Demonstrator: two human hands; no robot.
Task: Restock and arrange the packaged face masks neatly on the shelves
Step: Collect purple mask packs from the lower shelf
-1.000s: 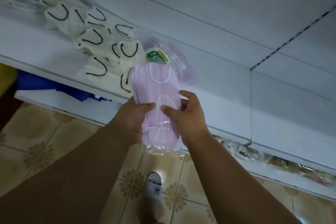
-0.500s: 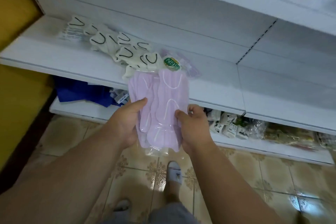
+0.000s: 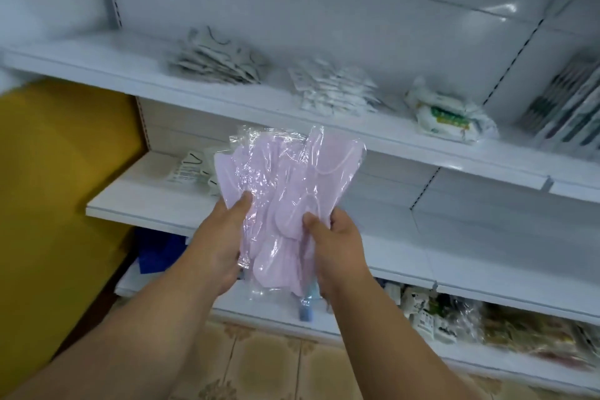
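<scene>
A bunch of pink face masks in clear plastic packets [image 3: 285,191] is fanned upright in front of the white shelves. My left hand [image 3: 220,243] grips its left lower edge, thumb on the front. My right hand [image 3: 334,247] grips its right lower edge. The bunch is held in the air in front of the middle shelf [image 3: 143,204], not resting on it. White masks with black ear loops [image 3: 191,169] lie on that shelf, partly hidden behind the pink bunch.
The upper shelf [image 3: 97,68] carries a pile of white masks [image 3: 217,58], a second pile of white packets [image 3: 337,88], a wrapped white-green pack [image 3: 451,117] and boxes [image 3: 571,107] at the far right. A yellow panel [image 3: 58,204] stands left. Small packaged goods [image 3: 431,312] fill the bottom shelf.
The view has tilted upward, so the upper shelf shows now. Both hands have lifted the pink bunch higher and off the shelf, and the packets have fanned out.
</scene>
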